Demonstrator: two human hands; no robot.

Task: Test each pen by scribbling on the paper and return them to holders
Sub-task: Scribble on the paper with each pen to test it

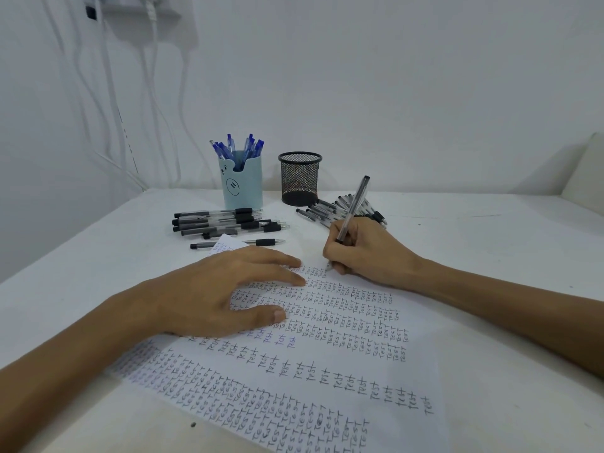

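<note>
paper (pixel 327 371): flat and skewed on the table (pixel 490 240), near corner cut off by the bottom of the view; crowded with rows of "TEST", mostly black, a few blue; little bare room left except by the far end.
left hand (pixel 209 299): spread, palm down, fingers straight on the paper's far-left part; probably pinning the sheet so strokes cannot drag it.
right hand (pixel 369 253): just right of the left fingertips, pinching the pen low on its barrel between thumb and fingers, its heel apparently down for steadiness.
pen (pixel 354 207): clear barrel, black end raised and tilted far-right, nib at the paper's far edge; judged mid-scribble, not yet returned.
loose pens (pixel 225 222): black-gripped, side by side on the left, one apart and nearer, crossing a small written slip (pixel 227 240); tested or not, cannot tell.
pile (pixel 323 207): more black pens heaped just behind the right hand, an easy reach for it.
blue holder (pixel 243 184): upright, bear face, filled with blue pens (pixel 238 147).
mesh holder (pixel 300 178): black, upright, just right of the blue one, nothing above its rim; likely home for the black pens.
open room: wide bare table right of the right forearm; tight between pile and mesh holder.
far edge: meets the wall (pixel 392 93) close behind both holders; cables (pixel 108 93) hanging far left.
</note>
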